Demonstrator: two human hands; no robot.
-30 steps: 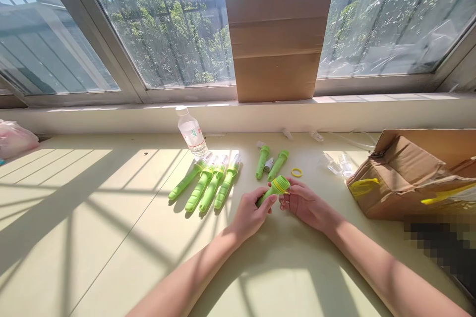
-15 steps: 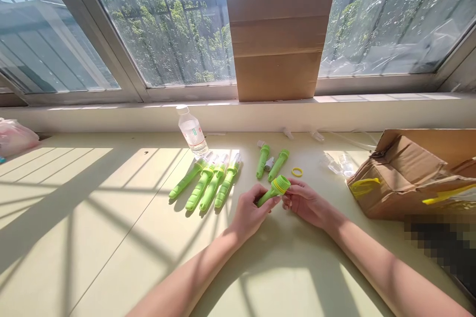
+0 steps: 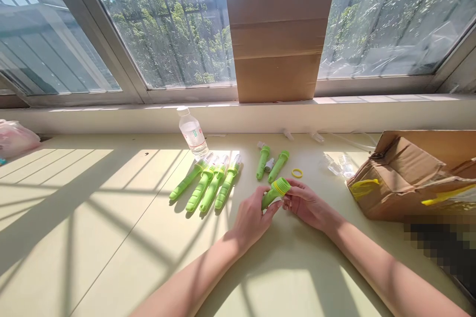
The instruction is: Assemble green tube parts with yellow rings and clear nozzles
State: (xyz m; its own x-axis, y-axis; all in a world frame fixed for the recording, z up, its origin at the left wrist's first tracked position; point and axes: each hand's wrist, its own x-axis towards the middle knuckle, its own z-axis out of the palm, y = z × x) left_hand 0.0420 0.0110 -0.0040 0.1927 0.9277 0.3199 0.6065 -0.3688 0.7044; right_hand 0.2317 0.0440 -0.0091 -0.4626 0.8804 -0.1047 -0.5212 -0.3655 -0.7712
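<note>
My left hand (image 3: pixel 254 214) is closed around the handle of a green flashlight body (image 3: pixel 279 188), a plastic tube with a wide, ridged head. A yellow ring circles that head, which tilts up and to the right. Against the right side of the head, the fingers of my right hand (image 3: pixel 305 205) are pinched; their tips are partly hidden. Beyond my hands lie two more green tubes (image 3: pixel 278 166) with a small silvery-white piece (image 3: pixel 268 164) between them. A loose yellow ring (image 3: pixel 297 173) rests just past my right hand.
Several green tubes with clear tips (image 3: pixel 226 188) lie in a row at left, before a water bottle (image 3: pixel 193 133). Clear plastic pieces (image 3: pixel 345 164) sit beside an open cardboard box (image 3: pixel 394 200) at right. A plastic bag (image 3: pixel 17 137) is at far left; windows stand behind.
My left hand has shifted its hold on the green flashlight body, its thumb now lower and apart from the tube. The head has turned slightly toward the right. My right hand has barely moved.
</note>
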